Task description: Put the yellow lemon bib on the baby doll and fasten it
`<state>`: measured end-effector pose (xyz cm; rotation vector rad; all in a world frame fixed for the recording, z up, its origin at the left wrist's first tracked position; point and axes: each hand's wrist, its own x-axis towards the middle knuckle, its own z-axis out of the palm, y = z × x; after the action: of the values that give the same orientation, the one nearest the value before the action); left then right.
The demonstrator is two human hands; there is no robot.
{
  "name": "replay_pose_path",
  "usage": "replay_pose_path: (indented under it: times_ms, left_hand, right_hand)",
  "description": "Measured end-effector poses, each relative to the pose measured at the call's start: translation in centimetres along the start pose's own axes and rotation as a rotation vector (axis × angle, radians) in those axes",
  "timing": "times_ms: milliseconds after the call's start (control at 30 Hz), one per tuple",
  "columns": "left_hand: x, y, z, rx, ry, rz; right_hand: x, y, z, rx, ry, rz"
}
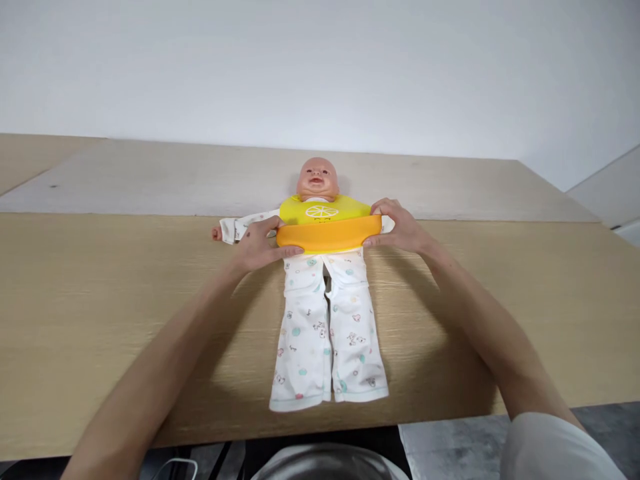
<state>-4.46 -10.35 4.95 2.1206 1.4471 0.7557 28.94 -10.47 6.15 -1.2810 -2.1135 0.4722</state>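
Observation:
A baby doll (317, 179) lies on its back on the table, head toward the wall. It wears a white printed top and trousers (305, 340). Over its chest lies a yellow bib (295, 210) with a white citrus-slice print and an orange catch pocket (327, 235) along its lower edge. My left hand (260, 245) pinches the left end of the pocket, thumb below and fingers behind. At the right end, my right hand (397, 227) grips the pocket the same way. The doll's arm on the right is mostly hidden behind my right hand.
The wooden table (125, 287) spans the view, with a paler board (175, 177) along its back. A white wall (320, 73) rises behind. The table's front edge runs close to my body, and a white cable (183, 460) shows below it at left.

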Motion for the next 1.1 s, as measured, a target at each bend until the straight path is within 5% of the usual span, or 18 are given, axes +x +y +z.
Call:
replay_pose_path:
  times_ms: [233, 367, 600, 867, 1100]
  left_hand:
    - [0.2, -0.4, -1.6, 0.026, 0.108, 0.029]
    - [0.0, -0.6, -2.1, 0.042, 0.066, 0.029]
    - [-0.3, 0.1, -1.1, 0.044, -0.091, 0.065]
    - [-0.6, 0.6, -0.8, 0.129, -0.011, 0.129]
    - [-0.5, 1.3, 1.2, 0.135, -0.04, 0.186]
  right_hand:
    - [0.1, -1.0, 0.8, -0.008, 0.005, 0.102]
    - [0.0, -1.2, 1.0, -0.067, 0.026, 0.058]
    - [-0.2, -1.2, 1.5, -0.129, -0.073, -0.101]
    - [-0.3, -1.1, 3.1, -0.103, -0.083, -0.086]
    - [-0.7, -2.1, 4.4, -0.166, -0.096, -0.16]
